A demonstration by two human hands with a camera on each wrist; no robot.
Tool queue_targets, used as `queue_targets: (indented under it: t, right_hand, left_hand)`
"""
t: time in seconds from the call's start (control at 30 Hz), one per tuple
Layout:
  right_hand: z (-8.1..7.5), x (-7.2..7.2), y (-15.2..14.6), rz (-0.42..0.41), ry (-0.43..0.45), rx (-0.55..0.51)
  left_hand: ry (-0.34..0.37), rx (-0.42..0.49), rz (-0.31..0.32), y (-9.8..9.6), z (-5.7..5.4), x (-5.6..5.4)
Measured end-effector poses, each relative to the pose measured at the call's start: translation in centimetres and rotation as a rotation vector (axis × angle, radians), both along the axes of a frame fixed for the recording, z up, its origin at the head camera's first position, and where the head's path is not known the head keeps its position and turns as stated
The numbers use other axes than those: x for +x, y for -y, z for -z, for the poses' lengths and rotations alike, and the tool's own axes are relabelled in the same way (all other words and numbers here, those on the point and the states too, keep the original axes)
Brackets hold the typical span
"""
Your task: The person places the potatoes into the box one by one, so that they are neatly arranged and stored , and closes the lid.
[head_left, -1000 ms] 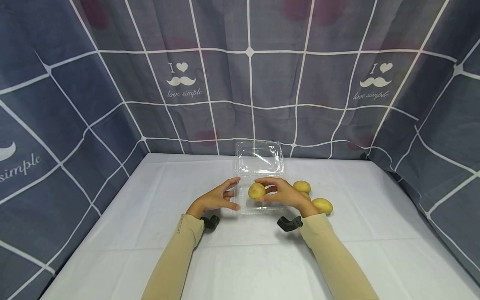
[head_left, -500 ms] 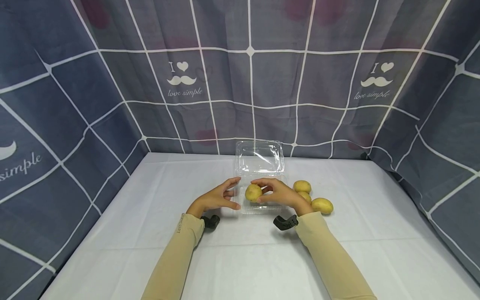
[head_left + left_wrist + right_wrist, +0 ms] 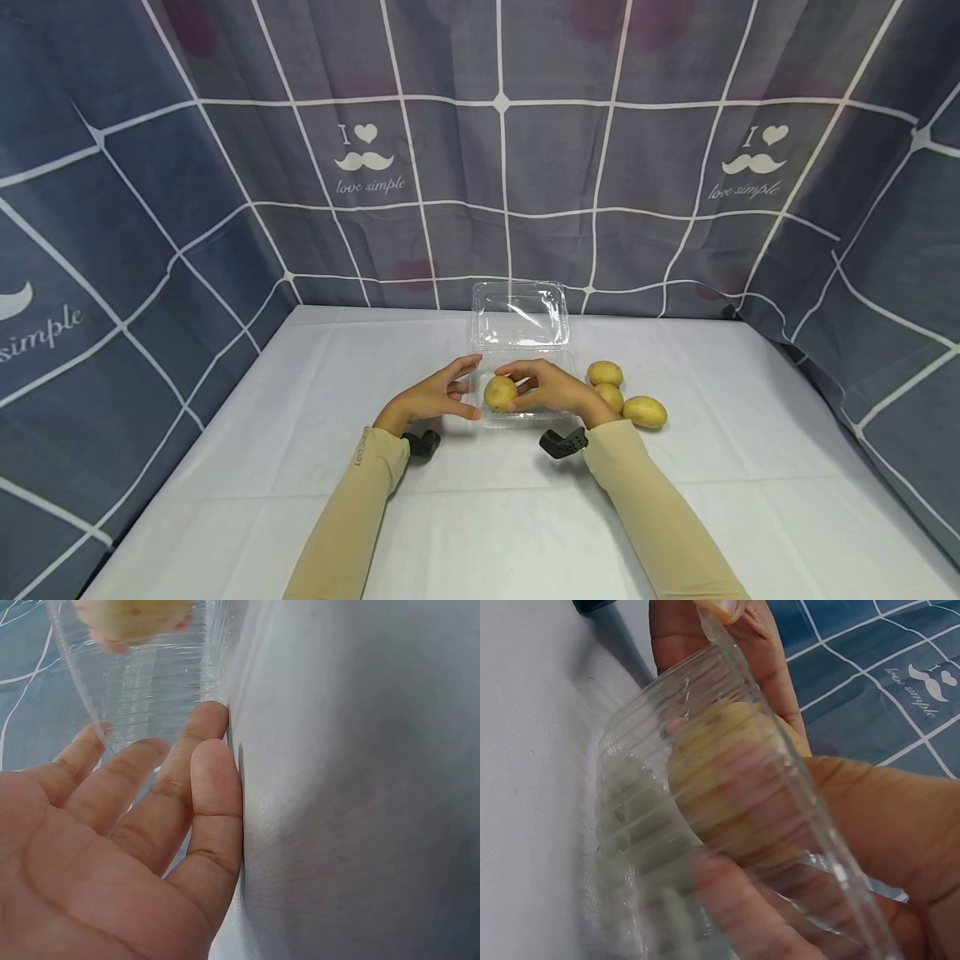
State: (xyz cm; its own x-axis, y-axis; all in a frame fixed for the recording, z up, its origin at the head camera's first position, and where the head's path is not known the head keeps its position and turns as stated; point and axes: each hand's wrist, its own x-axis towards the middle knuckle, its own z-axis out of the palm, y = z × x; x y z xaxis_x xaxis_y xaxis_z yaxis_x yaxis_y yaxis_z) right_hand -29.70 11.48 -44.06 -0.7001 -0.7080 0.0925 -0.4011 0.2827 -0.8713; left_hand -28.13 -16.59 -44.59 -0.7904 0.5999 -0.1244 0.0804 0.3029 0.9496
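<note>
A yellow potato (image 3: 499,393) is pinched between the thumb and fingers of my right hand (image 3: 551,390), low over the left part of a clear plastic clamshell box (image 3: 521,315), whose lid stands up at the back. Through the box's ribbed wall (image 3: 660,780) the right wrist view shows the potato and the fingers around it. My left hand (image 3: 435,396) lies at the left side of the box, palm inward, holding nothing. In the left wrist view its fingertips (image 3: 207,720) are right at the box's wall, fingers loosely bent.
Three more potatoes lie on the white cloth right of the box: one behind (image 3: 604,373), one partly behind my right wrist (image 3: 610,396), one nearer (image 3: 645,412). Black camera mounts (image 3: 422,444) jut from both wrists. Dark checked cloth (image 3: 450,167) walls the table's back and sides.
My right hand has moved left and slightly lower with the potato, deeper into the left part of the box. My left hand has stayed in place.
</note>
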Motion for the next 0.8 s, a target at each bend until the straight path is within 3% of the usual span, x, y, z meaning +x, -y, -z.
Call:
queue_targets:
  t: [0.8]
  right_hand:
    - [0.28, -0.43, 0.77, -0.11, 0.054, 0.03]
  left_hand:
    - [0.011, 0.025, 0.01, 0.01, 0.01, -0.06]
